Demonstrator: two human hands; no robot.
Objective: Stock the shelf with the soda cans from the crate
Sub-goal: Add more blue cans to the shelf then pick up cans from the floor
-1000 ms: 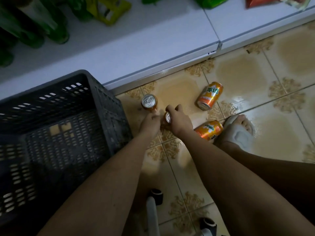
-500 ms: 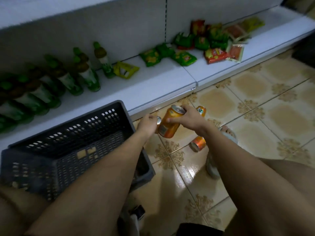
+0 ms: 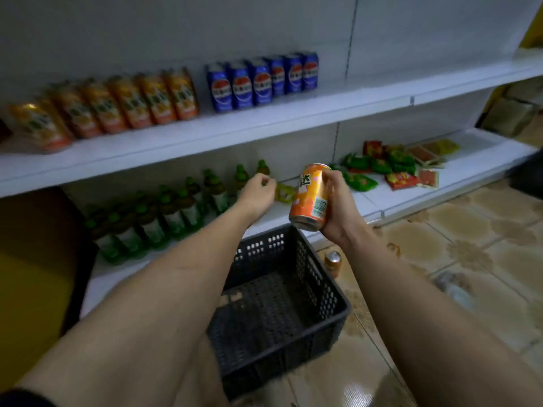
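An orange soda can [image 3: 312, 196] is clamped upright in the right hand [image 3: 333, 207]; the left hand [image 3: 258, 193] is loosely curled, empty; placement beside the orange row [image 3: 117, 105] above the fingers is advised.

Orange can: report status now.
Right hand shut on orange can, raised. Left hand closed, contents unclear. Crate below; path to shelf unobstructed.
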